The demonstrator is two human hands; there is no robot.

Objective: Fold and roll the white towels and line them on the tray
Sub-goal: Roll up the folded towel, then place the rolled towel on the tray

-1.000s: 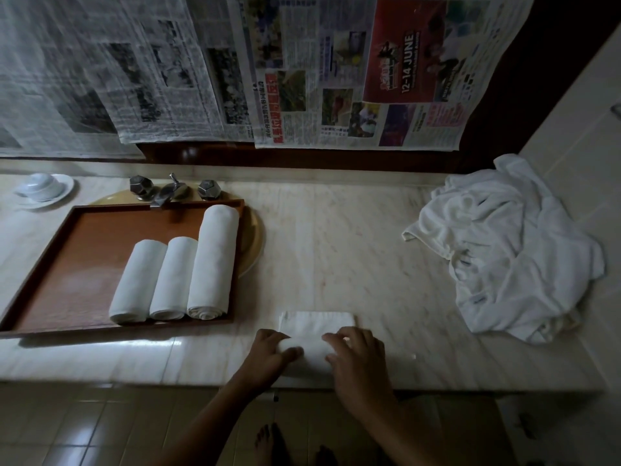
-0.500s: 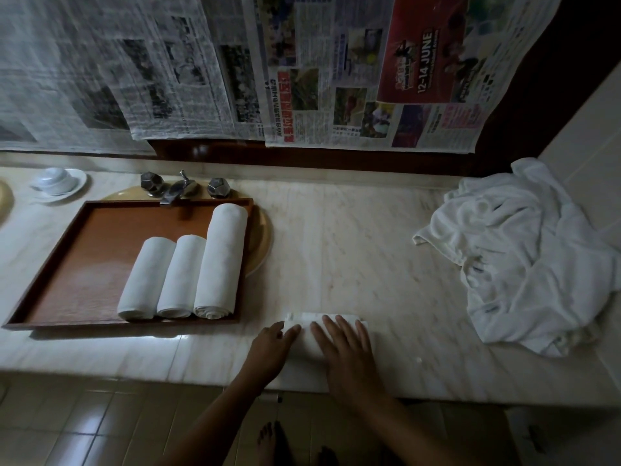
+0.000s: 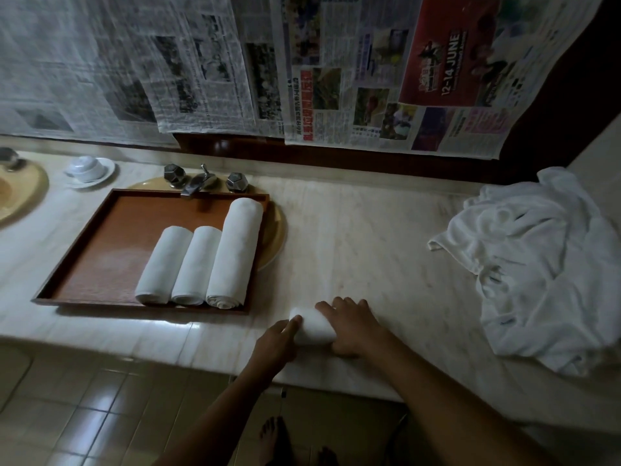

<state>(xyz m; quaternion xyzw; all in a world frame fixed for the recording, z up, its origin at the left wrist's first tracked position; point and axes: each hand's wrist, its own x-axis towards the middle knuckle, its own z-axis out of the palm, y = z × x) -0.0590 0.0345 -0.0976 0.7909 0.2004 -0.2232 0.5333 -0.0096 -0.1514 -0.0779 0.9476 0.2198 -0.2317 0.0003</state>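
A small white towel roll [image 3: 312, 327] lies on the marble counter near its front edge, just right of the tray. My right hand [image 3: 358, 326] covers the roll's right part, fingers curled over its far side and thumb at the near side. With straight fingers, my left hand [image 3: 277, 343] touches the roll's left end. The brown wooden tray [image 3: 84, 250] holds three rolled white towels side by side at its right end: a short one [image 3: 163, 265], a second short one [image 3: 196, 265] and a longer one [image 3: 237, 253].
A heap of loose white towels [image 3: 537, 264] fills the counter's right end. Behind the tray are a tap with two knobs [image 3: 201, 181] and a yellow basin rim [image 3: 275, 237]. A white cup on a saucer [image 3: 87, 168] stands at back left. Newspaper covers the wall.
The flat folded towel has been rolled away from me into a tight roll. Both hands moved forward with it, and the view shifted left.
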